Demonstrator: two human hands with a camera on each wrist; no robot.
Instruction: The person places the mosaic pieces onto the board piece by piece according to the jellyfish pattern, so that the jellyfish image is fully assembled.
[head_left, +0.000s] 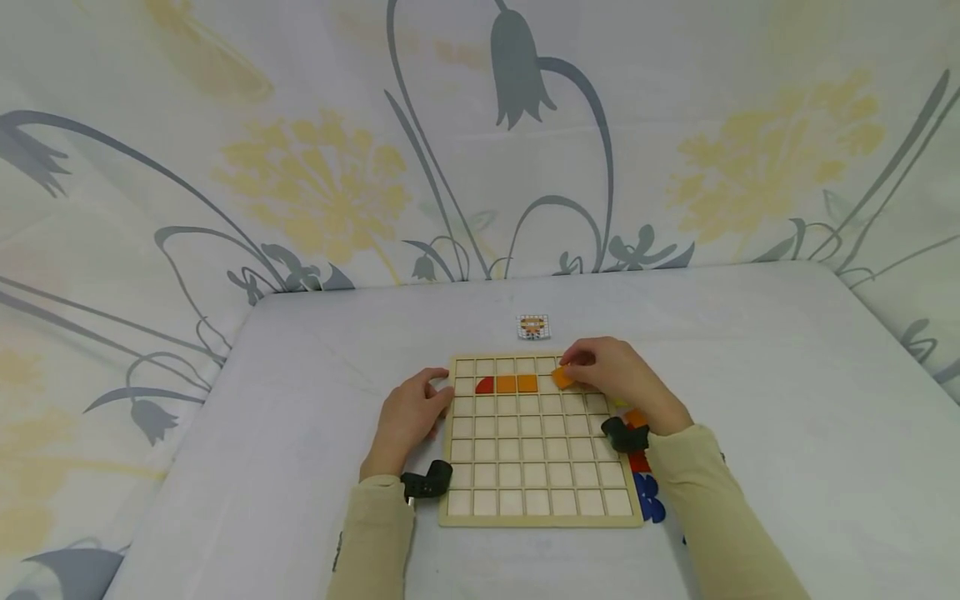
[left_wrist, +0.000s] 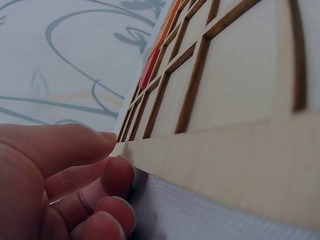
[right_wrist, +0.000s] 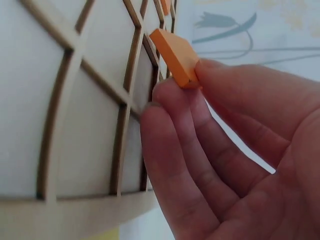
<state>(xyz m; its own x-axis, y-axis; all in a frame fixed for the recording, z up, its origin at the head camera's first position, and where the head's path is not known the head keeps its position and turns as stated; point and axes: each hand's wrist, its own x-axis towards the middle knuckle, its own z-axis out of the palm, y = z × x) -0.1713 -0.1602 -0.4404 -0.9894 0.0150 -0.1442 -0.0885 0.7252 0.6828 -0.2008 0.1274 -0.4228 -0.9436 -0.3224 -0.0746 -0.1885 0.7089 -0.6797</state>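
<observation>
A wooden grid board (head_left: 540, 522) lies on the table. Along its left edge my left hand (head_left: 406, 422) rests, with loosely bent fingers (left_wrist: 117, 175) right at the frame in the left wrist view. My right hand (head_left: 617, 377) pinches an orange square tile (head_left: 562, 377) between thumb and fingertips over the board's upper right. The tile (right_wrist: 176, 57) is tilted above the cells in the right wrist view. In the second row sit a red rounded piece (head_left: 485, 385) and two orange square tiles, one (head_left: 506, 384) beside the other (head_left: 527, 383).
A small printed pattern card (head_left: 533, 327) lies beyond the board's far edge. Blue pieces (head_left: 648, 497), a red piece (head_left: 638, 461) and an orange piece (head_left: 636, 417) lie along the board's right side, partly hidden by my right arm. A flower-patterned cloth (head_left: 480, 167) hangs behind the table.
</observation>
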